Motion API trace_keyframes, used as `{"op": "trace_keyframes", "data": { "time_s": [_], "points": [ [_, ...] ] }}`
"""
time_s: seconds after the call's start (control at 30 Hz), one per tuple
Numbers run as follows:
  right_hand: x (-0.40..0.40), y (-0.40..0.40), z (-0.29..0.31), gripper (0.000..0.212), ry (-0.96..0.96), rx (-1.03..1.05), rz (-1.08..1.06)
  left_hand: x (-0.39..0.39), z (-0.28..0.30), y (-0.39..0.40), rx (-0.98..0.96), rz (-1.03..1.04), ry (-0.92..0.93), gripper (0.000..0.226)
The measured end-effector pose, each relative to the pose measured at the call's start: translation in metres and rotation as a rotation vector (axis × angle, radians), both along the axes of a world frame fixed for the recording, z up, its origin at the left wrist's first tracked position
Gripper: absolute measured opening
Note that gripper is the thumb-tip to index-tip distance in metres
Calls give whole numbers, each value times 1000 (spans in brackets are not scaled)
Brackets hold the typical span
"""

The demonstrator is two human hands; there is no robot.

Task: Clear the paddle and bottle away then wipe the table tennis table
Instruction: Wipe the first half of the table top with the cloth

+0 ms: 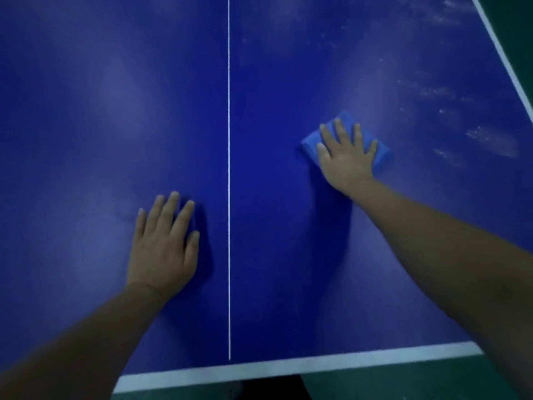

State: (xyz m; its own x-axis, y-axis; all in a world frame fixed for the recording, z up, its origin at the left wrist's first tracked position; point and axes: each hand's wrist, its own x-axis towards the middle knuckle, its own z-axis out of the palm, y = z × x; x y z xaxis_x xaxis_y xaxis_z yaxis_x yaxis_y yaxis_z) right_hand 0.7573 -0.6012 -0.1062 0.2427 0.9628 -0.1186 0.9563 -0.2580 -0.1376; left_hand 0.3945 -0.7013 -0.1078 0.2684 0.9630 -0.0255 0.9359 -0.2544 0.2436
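Closest in, the left hand (164, 249) lies flat on the blue counter (86, 125), fingers straight and together, holding nothing. It sits just left of the white centre line (229, 197), and by the look of it it's there as a brace, taking weight so the other arm can reach.

Further out, the right hand (347, 153) is spread wide, palm down, pressing a folded blue cloth (382, 157) onto the surface right of the line. Fingers straight, not curled round it: pressing, not gripping. A flat palm puts even pressure across the pad, which is what a wipe wants.

Beyond the cloth, toward the right edge line (503, 62), pale smudges (490, 140) streak the blue; that patch looks not yet wiped, and I'd judge it the next ground to cover.

No paddle or bottle in view, so the clearing seems done and the wiping is under way. The near white edge (288, 363) runs along the bottom.
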Motion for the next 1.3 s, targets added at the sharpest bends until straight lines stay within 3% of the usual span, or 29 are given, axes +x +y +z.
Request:
{"op": "trace_keyframes", "data": {
  "time_s": [0.07,0.17,0.27,0.33,0.47,0.53,0.6,0.7,0.77,0.83,0.93,1.03,1.1,1.23,1.3],
  "points": [
    [-47,-7,-7,54,-39,1,127,-7,-3,-42,-13,-15,-3,60],
    [-123,-104,-14,55,-34,36,639,-25,-8,-89,-47,-19,27,60],
    [-117,-200,-18,52,29,25,910,-34,-9,-99,-80,8,9,61],
    [-72,-195,-14,52,-49,46,775,-32,-8,-97,-94,-1,-3,62],
    [3,-137,-2,55,-68,-38,-114,-32,-7,-99,-86,-5,-18,62],
    [-18,-123,0,55,-10,-1,-345,-34,-7,-98,-91,-2,-18,63],
    [-80,-139,-8,54,-56,41,-218,-36,-8,-98,-90,5,-25,63],
    [-175,-226,-17,52,-10,34,357,-36,-9,-99,-62,3,-36,62],
    [-164,-281,-18,50,-6,24,481,-36,-10,-99,-52,1,-42,62],
    [-103,-298,-15,52,-80,12,313,-35,-10,-98,-57,-1,-33,63],
    [-7,-295,-5,56,-108,-106,-270,-34,-10,-98,-68,4,-19,63],
    [-10,-261,-3,56,-11,-59,-664,-34,-8,-99,-73,10,-25,64],
    [-68,-241,-10,54,-58,30,-519,-34,-7,-99,-75,8,-30,64],
    [-179,-275,-21,52,-75,18,284,-35,-6,-100,-79,3,-51,65],
    [-142,-289,-19,53,-75,-5,310,-35,-5,-100,-83,3,-51,65]
  ]
}}
